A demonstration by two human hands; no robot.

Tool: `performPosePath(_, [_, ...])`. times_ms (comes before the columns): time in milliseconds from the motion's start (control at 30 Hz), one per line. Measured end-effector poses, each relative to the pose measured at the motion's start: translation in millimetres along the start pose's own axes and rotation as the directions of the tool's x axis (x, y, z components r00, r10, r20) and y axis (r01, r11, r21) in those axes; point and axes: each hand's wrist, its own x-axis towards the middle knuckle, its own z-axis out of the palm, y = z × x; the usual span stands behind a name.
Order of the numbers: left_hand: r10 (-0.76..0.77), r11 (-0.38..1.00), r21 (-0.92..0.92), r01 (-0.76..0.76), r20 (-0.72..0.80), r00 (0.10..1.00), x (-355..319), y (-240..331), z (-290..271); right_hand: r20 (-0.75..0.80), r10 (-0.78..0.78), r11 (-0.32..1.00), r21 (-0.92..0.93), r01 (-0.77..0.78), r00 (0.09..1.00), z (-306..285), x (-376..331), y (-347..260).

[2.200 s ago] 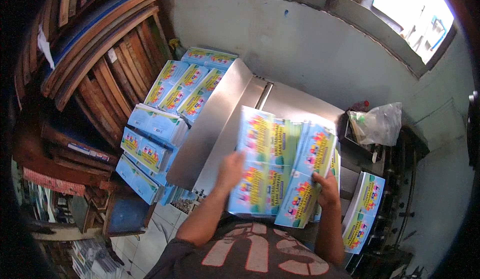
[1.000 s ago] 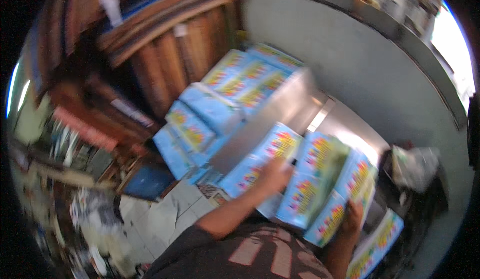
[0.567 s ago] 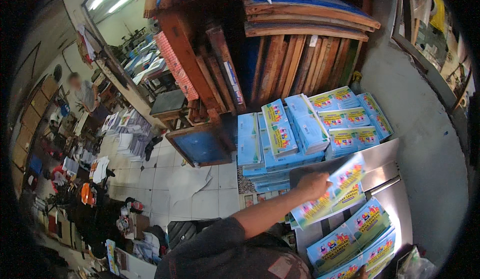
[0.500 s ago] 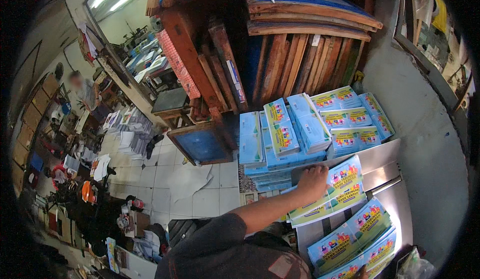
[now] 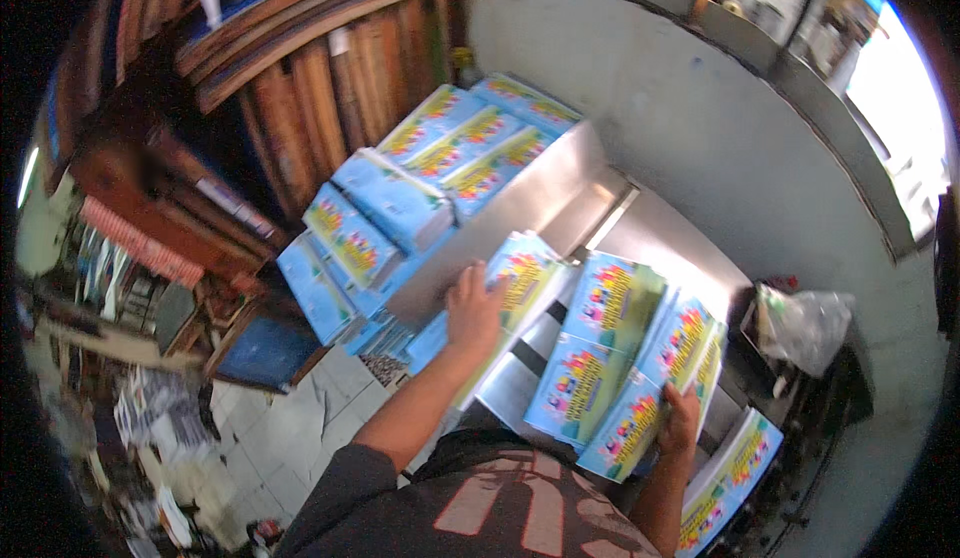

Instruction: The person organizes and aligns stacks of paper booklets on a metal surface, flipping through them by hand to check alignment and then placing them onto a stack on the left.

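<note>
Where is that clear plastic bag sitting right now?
In the head view, the clear plastic bag is at the right, against the grey wall, just beyond the booklets near the right hand.

A cluttered print or bindery workshop: stacks of light-blue printed booklets (image 5: 395, 208) beside a grey metal machine (image 5: 620, 223), wooden frames (image 5: 320, 88) leaning against the wall, paper scraps on the tiled floor (image 5: 270, 428).

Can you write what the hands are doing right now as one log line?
left hand: flat on blue booklet bundle | right hand: gripping fanned booklets | surface: metal table
</note>
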Motion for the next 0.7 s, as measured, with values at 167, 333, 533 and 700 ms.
performPosePath(167, [0.098,0.995,0.015,-0.098,-0.004,0.995,-0.3,1.1,9.6,0.045,-0.029,0.982,0.188,0.02,0.999,17.0,-7.9,-9.5])
performPosePath(333, [0.1,0.921,-0.388,0.046,0.349,0.932,-2.8,81.9,-21.8,0.048,-0.025,0.968,0.25,0.012,0.999,16.9,-8.4,-8.7])
performPosePath(533, [-0.059,0.768,-0.587,0.256,0.333,0.941,-3.9,62.0,-10.3,0.067,-0.015,0.955,0.296,-0.006,0.998,9.9,-5.4,0.3])
performPosePath(700, [-0.279,0.859,-0.324,0.396,0.352,0.893,30.0,-30.7,-61.8,0.025,-0.015,0.953,0.301,0.007,1.0,14.7,-8.7,-1.3])
